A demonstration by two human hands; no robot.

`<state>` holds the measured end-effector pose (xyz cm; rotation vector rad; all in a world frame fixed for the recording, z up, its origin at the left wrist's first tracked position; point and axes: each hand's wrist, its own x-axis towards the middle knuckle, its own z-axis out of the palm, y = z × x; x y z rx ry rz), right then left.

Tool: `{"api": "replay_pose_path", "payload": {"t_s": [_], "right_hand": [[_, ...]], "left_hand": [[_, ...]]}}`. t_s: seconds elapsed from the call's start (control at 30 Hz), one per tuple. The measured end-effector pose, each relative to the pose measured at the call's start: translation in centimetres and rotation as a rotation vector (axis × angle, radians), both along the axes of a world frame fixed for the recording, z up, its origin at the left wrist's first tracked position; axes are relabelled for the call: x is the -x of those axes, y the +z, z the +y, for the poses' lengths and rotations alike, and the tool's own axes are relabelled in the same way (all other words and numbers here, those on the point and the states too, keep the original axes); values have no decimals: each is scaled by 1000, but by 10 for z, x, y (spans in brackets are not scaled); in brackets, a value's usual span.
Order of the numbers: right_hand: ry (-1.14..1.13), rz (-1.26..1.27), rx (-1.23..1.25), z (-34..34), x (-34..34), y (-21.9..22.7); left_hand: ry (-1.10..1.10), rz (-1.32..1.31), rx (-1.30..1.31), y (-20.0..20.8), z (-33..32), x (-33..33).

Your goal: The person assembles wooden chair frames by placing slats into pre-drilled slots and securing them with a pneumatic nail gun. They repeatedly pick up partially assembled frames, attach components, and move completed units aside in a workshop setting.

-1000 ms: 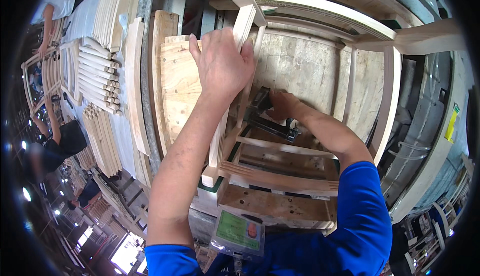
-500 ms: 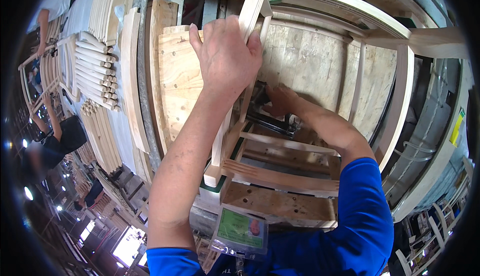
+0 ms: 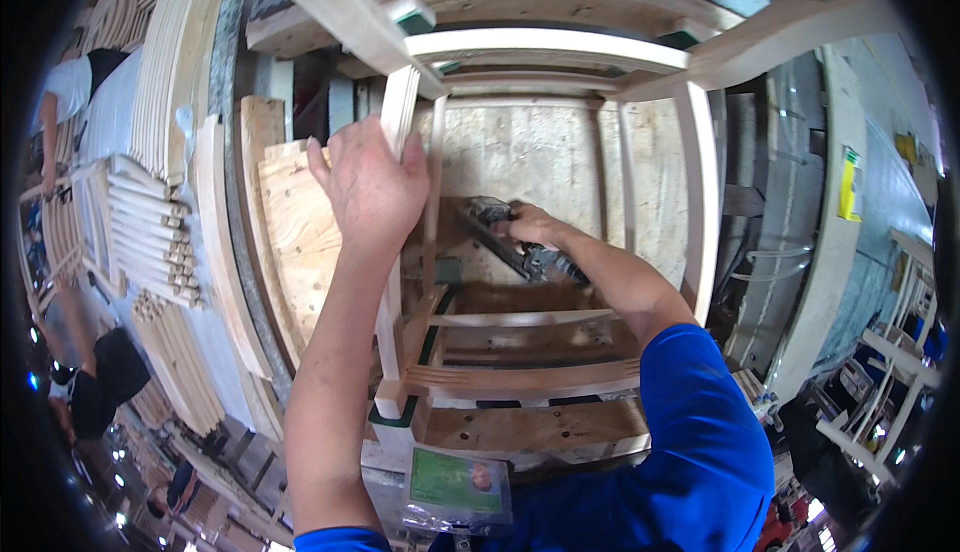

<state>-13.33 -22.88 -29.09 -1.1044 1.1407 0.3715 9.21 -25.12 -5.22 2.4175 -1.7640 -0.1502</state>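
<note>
Wooden frame (image 3: 545, 44), one, left hand (image 3: 372, 184) gripping it, right hand (image 3: 534, 226) grasping one black tool (image 3: 502, 250)

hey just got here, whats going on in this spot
A person is at work on a wooden frame. The left hand grips its left side, while the right hand holds a dark tool inside the frame's outline, over pale boards. Whether the tool touches the frame is hard to tell. Off to the left lie stacked wooden sticks.
</note>
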Motion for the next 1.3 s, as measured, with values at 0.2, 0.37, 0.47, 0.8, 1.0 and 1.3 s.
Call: {"api": "replay_pose_path", "payload": {"t_s": [0.2,0.37,0.47,0.8,1.0,1.3], "right_hand": [[-1139,-395,-718,-34,36,-11],[-1415,-535,-658,-71,58,-3],[-1453,-596,-647,-77,63,-4],[-1506,-565,-645,-75,63,-25],[-1540,-581,-660,-69,77,-41],[222,529,685,-76,63,27]], "left_hand": [[31,-6,-44,4,3,0],[40,0,-48,3,2,1],[37,-15,-53,3,2,0],[10,-30,-20,-2,6,-4],[-16,-54,0,-3,3,-2],[45,-34,-26,0,6,1]]}}
